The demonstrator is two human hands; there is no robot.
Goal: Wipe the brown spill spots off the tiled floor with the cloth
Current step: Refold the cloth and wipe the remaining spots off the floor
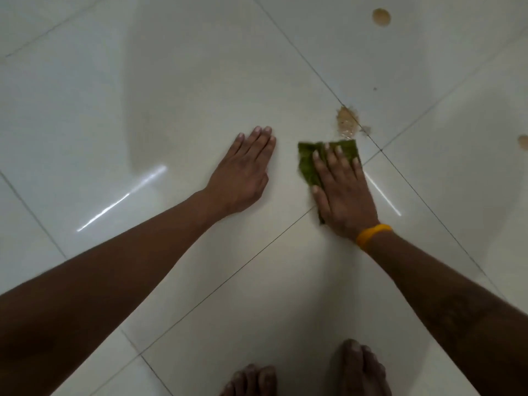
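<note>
Your right hand (344, 190) lies flat, fingers spread, pressing the green cloth (311, 164) onto the tiled floor (200, 81); your left hand (245, 172) rests flat and empty beside it. Most of the job looks undone: a smeared brown spot (346, 122) sits just beyond the cloth, a round one (381, 17) farther off, another (523, 142) at the right edge. Pale glossy tiles throw back streaks of light; little else of the room shows.

Left hand (243, 175) flat, palm down, fingers together, left of right hand (343, 190); right hand flat, fingers spread; both arms extended.
</note>
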